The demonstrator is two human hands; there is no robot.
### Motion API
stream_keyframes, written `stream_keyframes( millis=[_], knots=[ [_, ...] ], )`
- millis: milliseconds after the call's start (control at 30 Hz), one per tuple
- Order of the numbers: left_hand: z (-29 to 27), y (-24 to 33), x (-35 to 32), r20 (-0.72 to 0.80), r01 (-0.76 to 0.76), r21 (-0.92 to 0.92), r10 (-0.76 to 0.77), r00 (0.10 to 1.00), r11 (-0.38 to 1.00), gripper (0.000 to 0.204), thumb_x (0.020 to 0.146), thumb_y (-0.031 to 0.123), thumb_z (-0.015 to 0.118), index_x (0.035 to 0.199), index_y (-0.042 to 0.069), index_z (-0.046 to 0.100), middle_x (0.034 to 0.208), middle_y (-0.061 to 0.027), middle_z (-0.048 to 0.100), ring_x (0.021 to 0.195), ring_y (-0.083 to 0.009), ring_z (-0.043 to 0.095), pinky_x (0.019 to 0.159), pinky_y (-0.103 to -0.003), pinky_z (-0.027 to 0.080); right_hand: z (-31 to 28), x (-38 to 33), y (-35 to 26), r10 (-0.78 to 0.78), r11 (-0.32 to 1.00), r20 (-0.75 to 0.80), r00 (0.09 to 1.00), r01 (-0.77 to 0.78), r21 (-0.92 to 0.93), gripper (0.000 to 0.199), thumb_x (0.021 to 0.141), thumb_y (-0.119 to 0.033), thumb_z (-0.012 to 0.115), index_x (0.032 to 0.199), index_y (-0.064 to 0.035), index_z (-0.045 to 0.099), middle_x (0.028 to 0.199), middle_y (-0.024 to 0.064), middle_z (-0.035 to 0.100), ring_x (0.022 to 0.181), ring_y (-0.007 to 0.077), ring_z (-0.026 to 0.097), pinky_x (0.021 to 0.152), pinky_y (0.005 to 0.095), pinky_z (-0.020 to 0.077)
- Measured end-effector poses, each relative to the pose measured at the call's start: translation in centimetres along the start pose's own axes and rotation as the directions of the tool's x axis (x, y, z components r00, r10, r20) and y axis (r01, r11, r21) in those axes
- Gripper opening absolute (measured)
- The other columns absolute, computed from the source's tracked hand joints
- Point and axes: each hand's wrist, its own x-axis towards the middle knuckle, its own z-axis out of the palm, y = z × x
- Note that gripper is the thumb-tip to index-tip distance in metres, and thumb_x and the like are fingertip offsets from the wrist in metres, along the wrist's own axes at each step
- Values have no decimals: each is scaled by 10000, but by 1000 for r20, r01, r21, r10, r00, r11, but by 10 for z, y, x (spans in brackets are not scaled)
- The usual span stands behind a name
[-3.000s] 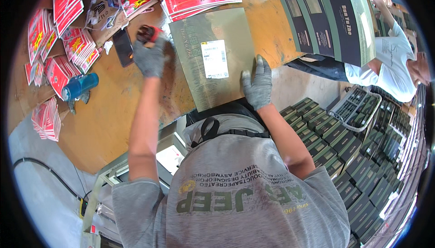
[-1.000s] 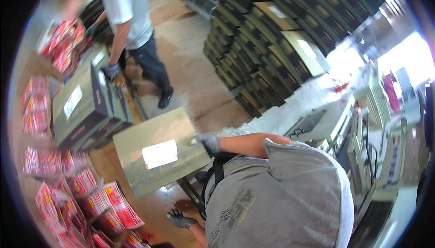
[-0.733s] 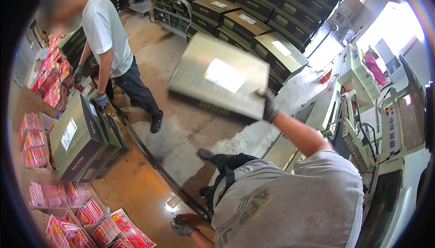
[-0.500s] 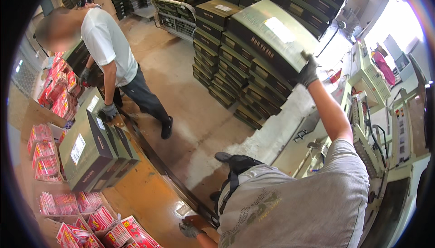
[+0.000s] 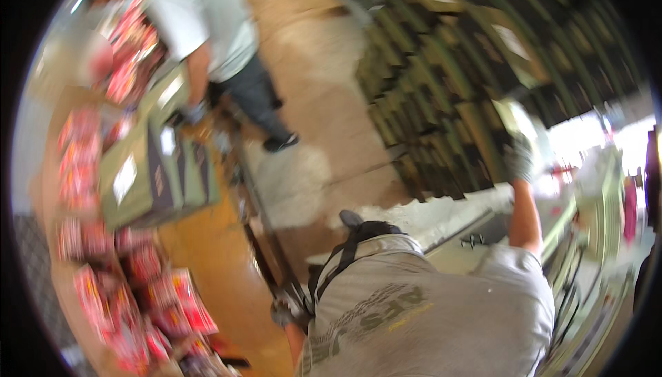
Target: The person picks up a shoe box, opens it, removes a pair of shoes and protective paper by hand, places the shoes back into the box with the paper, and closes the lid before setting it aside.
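My right hand [image 5: 520, 160], in a grey glove, is raised beside the right end of the stacked dark green boxes [image 5: 441, 101]. Motion smears its fingers, so whether they grip a box cannot be told. Higher up in that stack is a box with a white label [image 5: 511, 42]. Low in the view, my left hand [image 5: 283, 313] wears a dark glove and rests by the edge of the orange-brown table [image 5: 221, 260]; its fingers are blurred. On the table's left part stand several green boxes [image 5: 155, 170] side by side.
A person in a white shirt [image 5: 207, 25] stands at the table's far end, a gloved hand at the boxes. Red and white packets [image 5: 186, 301] in cartons line the table's left side. Pale green machinery [image 5: 600, 205] is at the right. Concrete floor [image 5: 324, 170] lies between.
The whole view has swung, so the stack sits farther right. My right hand, earlier at the end of the upper box, now appears lower beside the stack. My left hand stays by the table edge.
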Motion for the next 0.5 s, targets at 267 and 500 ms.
stream_keyframes(
  millis=[267, 500],
  knots=[
    [27, -25, -48, -136, -8, 362, 61, 989, 932, 321, 984, 239, 643, 1212, 13, 649, 843, -58, 648, 728, -137, 575, 691, -316, 506, 18, 37, -132, -169, 867, -318, 933, 294, 402, 408, 954, -185, 583, 1323, -12, 564, 1315, 197, 565, 1257, 371, 530, 1080, 455, 438],
    [53, -7, -108, -213, -131, 554, 292, 932, 822, 374, 965, 308, 643, 1225, 39, 668, 1187, -203, 693, 1095, -321, 676, 984, -395, 504, -25, 42, -476, -641, 303, -5, 768, 259, 917, 682, 938, -288, 673, 1467, 60, 419, 1446, 253, 493, 1382, 322, 452, 1158, 387, 342]
  ],
)
